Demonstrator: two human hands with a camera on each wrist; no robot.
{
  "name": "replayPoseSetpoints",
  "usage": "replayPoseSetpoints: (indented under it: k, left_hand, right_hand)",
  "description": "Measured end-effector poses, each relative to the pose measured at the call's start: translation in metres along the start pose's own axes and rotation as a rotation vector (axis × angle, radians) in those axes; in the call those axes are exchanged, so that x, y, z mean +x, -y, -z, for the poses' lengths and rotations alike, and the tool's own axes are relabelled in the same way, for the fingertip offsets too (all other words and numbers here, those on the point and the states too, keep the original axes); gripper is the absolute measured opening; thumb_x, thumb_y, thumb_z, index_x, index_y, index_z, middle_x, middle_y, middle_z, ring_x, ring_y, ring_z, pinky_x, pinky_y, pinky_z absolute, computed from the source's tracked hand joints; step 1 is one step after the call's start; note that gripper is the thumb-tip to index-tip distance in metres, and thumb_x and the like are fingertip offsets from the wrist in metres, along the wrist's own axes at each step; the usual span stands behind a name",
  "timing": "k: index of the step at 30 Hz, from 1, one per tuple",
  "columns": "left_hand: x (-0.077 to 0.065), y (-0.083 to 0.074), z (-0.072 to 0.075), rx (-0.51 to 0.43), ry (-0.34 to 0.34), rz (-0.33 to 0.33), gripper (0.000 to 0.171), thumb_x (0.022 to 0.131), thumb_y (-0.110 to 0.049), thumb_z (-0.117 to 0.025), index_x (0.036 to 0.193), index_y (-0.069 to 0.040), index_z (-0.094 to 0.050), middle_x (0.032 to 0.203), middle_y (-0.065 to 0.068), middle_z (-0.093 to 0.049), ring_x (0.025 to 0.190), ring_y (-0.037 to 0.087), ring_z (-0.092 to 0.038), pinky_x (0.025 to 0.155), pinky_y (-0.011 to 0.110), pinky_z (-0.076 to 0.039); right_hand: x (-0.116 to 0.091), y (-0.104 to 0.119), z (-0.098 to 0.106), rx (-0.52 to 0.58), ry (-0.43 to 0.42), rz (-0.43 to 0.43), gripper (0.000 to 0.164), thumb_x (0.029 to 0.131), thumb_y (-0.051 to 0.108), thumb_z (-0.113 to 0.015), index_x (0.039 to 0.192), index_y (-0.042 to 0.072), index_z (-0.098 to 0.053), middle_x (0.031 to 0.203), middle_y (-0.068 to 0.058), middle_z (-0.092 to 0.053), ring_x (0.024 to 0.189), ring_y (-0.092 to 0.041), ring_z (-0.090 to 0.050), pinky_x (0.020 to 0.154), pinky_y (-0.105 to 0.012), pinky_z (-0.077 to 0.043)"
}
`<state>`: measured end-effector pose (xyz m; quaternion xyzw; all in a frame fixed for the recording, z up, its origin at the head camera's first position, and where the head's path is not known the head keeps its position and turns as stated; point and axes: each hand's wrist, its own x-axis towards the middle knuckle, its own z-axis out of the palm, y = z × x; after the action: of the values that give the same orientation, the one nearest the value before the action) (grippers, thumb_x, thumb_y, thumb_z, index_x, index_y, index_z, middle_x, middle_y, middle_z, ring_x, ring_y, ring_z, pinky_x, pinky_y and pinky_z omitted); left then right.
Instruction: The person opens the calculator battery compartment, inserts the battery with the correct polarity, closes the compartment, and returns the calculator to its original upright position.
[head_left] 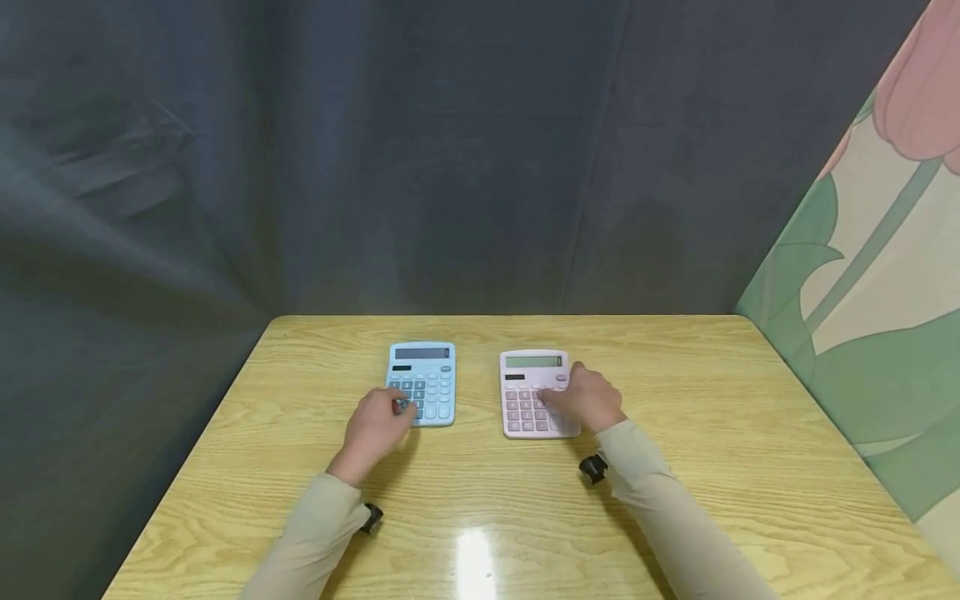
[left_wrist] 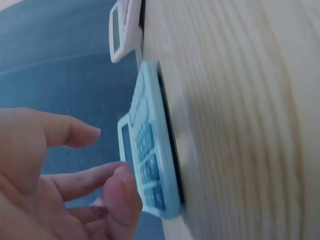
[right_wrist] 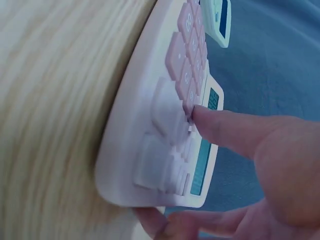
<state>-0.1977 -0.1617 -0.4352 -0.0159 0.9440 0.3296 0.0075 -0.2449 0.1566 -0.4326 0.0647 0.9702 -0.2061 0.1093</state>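
A light-blue calculator (head_left: 442,400) lies on the table, screen end away from me. My left hand (head_left: 378,423) is over its lower left part, fingers loosely bent. In the left wrist view, the upper digit of that hand (left_wrist: 30,160) stays apart from the calculator (left_wrist: 167,170), while other fingertips are close to its dark keys; contact is unclear. To the right lies a pink calculator (head_left: 513,425). My right hand (head_left: 588,398) grips its right side. In the right wrist view, the thumb (right_wrist: 220,127) rests on the pink calculator's (right_wrist: 120,165) keys and a fingertip shows at its side edge.
Both calculators are on a wood-grain table (head_left: 480,483), with a gap between them. A dark curtain (head_left: 465,167) hangs behind and to the left. At the right is a flower-patterned panel (head_left: 885,350). Black wrist devices (head_left: 592,468) are on both sleeves.
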Motion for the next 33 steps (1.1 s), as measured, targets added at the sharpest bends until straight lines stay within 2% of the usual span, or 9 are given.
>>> replayPoseSetpoints:
  k: [2, 4, 10, 15, 18, 19, 24, 27, 33]
  left_hand:
    - [-0.002, -0.003, -0.002, -0.016, 0.014, -0.035, 0.036, 0.093, -0.020, -0.062, 0.119, 0.004, -0.070, 0.080, 0.006, -0.061, 0.064, 0.018, -0.049, 0.054, 0.028, -0.039]
    - [-0.004, -0.007, -0.005, -0.026, 0.021, -0.064, 0.035, 0.092, -0.018, -0.062, 0.118, 0.004, -0.070, 0.079, 0.004, -0.061, 0.065, 0.016, -0.048, 0.057, 0.028, -0.040]
    - [-0.007, -0.015, -0.012, -0.061, 0.042, -0.134, 0.033, 0.091, -0.015, -0.061, 0.116, 0.004, -0.071, 0.088, 0.004, -0.067, 0.076, 0.016, -0.055, 0.072, 0.033, -0.050]
    - [-0.009, -0.022, -0.015, -0.103, 0.103, -0.187, 0.031, 0.093, -0.014, -0.060, 0.118, 0.003, -0.070, 0.091, 0.005, -0.066, 0.069, 0.013, -0.051, 0.072, 0.033, -0.049]
    - [-0.009, -0.026, -0.016, -0.149, 0.147, -0.186, 0.032, 0.096, -0.015, -0.060, 0.122, 0.002, -0.068, 0.093, 0.005, -0.065, 0.061, 0.012, -0.051, 0.066, 0.031, -0.048]
    - [-0.009, -0.027, -0.017, -0.158, 0.152, -0.188, 0.032, 0.096, -0.015, -0.061, 0.122, 0.001, -0.068, 0.094, 0.005, -0.066, 0.063, 0.011, -0.054, 0.065, 0.029, -0.049]
    - [-0.010, -0.033, -0.019, -0.269, 0.212, -0.190, 0.036, 0.098, -0.015, -0.060, 0.129, 0.002, -0.063, 0.101, 0.009, -0.066, 0.063, 0.025, -0.064, 0.055, 0.030, -0.053]
    - [-0.011, -0.038, -0.020, -0.335, 0.263, -0.203, 0.041, 0.100, -0.018, -0.059, 0.136, 0.003, -0.059, 0.107, 0.012, -0.066, 0.069, 0.032, -0.067, 0.056, 0.035, -0.057]
    - [-0.005, -0.048, -0.027, -0.423, 0.314, -0.202, 0.049, 0.102, -0.027, -0.056, 0.142, 0.001, -0.052, 0.118, 0.013, -0.064, 0.090, 0.034, -0.068, 0.067, 0.041, -0.060]
  right_hand:
    - [0.001, -0.001, 0.001, 0.024, 0.007, -0.004, 0.062, 0.086, 0.053, -0.072, 0.111, -0.001, -0.056, 0.089, -0.012, -0.060, 0.076, -0.026, -0.056, 0.062, -0.035, -0.041]
    - [0.002, -0.003, 0.001, 0.043, 0.010, -0.005, 0.059, 0.086, 0.053, -0.072, 0.107, 0.000, -0.056, 0.086, -0.012, -0.059, 0.075, -0.025, -0.055, 0.061, -0.034, -0.040]
    - [0.003, -0.004, 0.001, 0.125, 0.038, -0.038, 0.057, 0.085, 0.053, -0.073, 0.102, 0.001, -0.058, 0.085, -0.010, -0.057, 0.073, -0.024, -0.052, 0.059, -0.032, -0.039]
    - [0.000, -0.001, 0.003, 0.249, 0.037, -0.029, 0.056, 0.085, 0.048, -0.074, 0.108, -0.002, -0.060, 0.092, -0.012, -0.061, 0.078, -0.024, -0.055, 0.062, -0.031, -0.043]
    - [-0.003, 0.003, 0.005, 0.295, 0.035, -0.017, 0.060, 0.087, 0.044, -0.074, 0.117, -0.005, -0.058, 0.097, -0.014, -0.063, 0.082, -0.025, -0.057, 0.065, -0.031, -0.046]
    - [-0.004, 0.005, 0.006, 0.304, 0.031, -0.012, 0.061, 0.087, 0.043, -0.074, 0.119, -0.006, -0.058, 0.099, -0.015, -0.063, 0.083, -0.025, -0.058, 0.065, -0.031, -0.046]
    - [-0.008, 0.009, 0.007, 0.345, -0.020, 0.016, 0.056, 0.090, 0.042, -0.070, 0.118, -0.004, -0.058, 0.096, -0.014, -0.065, 0.080, -0.024, -0.060, 0.062, -0.029, -0.047]
    - [-0.012, 0.011, 0.006, 0.363, -0.074, 0.040, 0.051, 0.091, 0.042, -0.068, 0.115, -0.003, -0.059, 0.091, -0.013, -0.067, 0.074, -0.022, -0.063, 0.057, -0.029, -0.046]
    - [-0.021, 0.021, 0.008, 0.364, -0.153, 0.081, 0.050, 0.089, 0.044, -0.069, 0.113, 0.000, -0.062, 0.086, -0.011, -0.070, 0.066, -0.019, -0.064, 0.051, -0.030, -0.044]
